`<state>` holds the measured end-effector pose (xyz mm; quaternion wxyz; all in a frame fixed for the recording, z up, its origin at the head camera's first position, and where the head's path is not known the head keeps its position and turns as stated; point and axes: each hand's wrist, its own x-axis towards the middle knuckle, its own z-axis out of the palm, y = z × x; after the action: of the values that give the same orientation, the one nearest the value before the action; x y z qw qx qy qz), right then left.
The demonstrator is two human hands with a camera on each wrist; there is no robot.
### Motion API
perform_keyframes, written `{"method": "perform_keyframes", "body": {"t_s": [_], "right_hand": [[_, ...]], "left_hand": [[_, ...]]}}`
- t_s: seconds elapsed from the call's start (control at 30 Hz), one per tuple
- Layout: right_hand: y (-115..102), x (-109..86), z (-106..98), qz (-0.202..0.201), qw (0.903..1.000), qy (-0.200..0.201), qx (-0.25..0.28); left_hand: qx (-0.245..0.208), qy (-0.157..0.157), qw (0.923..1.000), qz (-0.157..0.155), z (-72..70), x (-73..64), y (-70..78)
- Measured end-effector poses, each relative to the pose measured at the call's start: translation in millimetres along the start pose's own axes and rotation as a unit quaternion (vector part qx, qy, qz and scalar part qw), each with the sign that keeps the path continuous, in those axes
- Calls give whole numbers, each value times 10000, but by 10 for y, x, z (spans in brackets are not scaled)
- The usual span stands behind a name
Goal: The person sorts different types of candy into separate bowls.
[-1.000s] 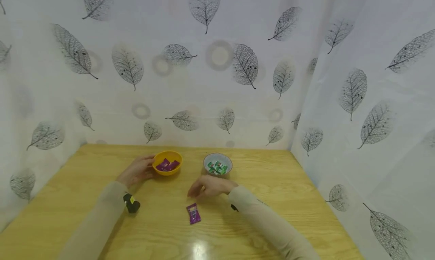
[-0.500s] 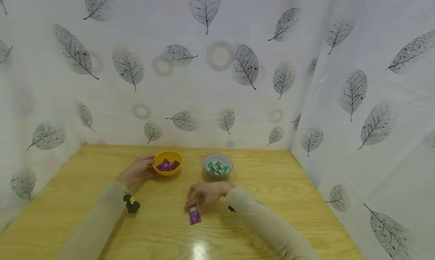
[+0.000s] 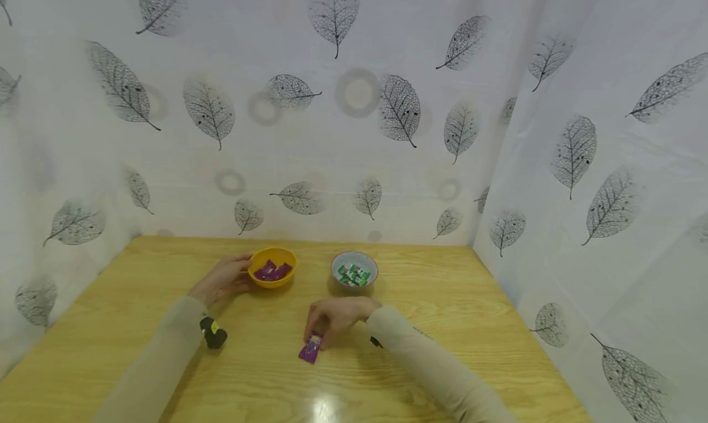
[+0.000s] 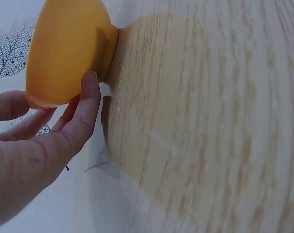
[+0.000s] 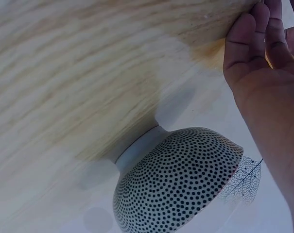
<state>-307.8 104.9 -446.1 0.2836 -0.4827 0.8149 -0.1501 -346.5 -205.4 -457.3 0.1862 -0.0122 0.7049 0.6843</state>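
In the head view my right hand (image 3: pixel 340 313) pinches a small purple-wrapped candy (image 3: pixel 310 351) by its far end, close over the table. The fingertips are cut off at the top of the right wrist view, and the candy does not show there. My left hand (image 3: pixel 224 278) holds the side of a yellow bowl (image 4: pixel 64 53), its thumb and fingers against the outer wall. Several purple-wrapped candies (image 3: pixel 268 269) lie inside that bowl. To its right stands a grey-white bowl (image 5: pixel 181 179) with dark dots outside, containing several green-wrapped candies (image 3: pixel 353 274).
Pale wood grain covers the table (image 3: pixel 431 312). Behind it and along the sides hangs a white curtain (image 3: pixel 354 146) printed with grey leaves. A black wrist device (image 3: pixel 212 333) sits on the left sleeve.
My right hand has come down toward the lone purple candy and now pinches it; the candy has turned, its near end swinging left. The left hand and both bowls stay put.
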Motion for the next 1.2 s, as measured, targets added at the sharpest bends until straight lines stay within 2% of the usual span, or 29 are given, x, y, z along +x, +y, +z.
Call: {"method": "perform_keyframes", "body": {"t_s": [0.33,0.5,0.7,0.97,1.2], "right_hand": [[58,16,-14,-216,9964,292,763],[62,17,-35,-65,9941,503,963],[38,18,-50,294,9930,872,741],[24,50,-85,500,9813,1793,489],[-9,142,-191,493,9610,2685,444]], "left_hand": [[-103,51,9999,-112,0,-4,24],[-103,137,9996,-215,9,6,40],[-47,93,9998,-164,9,4,24],[38,38,10000,-16,7,-30,-4],[1,39,10000,-54,16,-30,10]]}}
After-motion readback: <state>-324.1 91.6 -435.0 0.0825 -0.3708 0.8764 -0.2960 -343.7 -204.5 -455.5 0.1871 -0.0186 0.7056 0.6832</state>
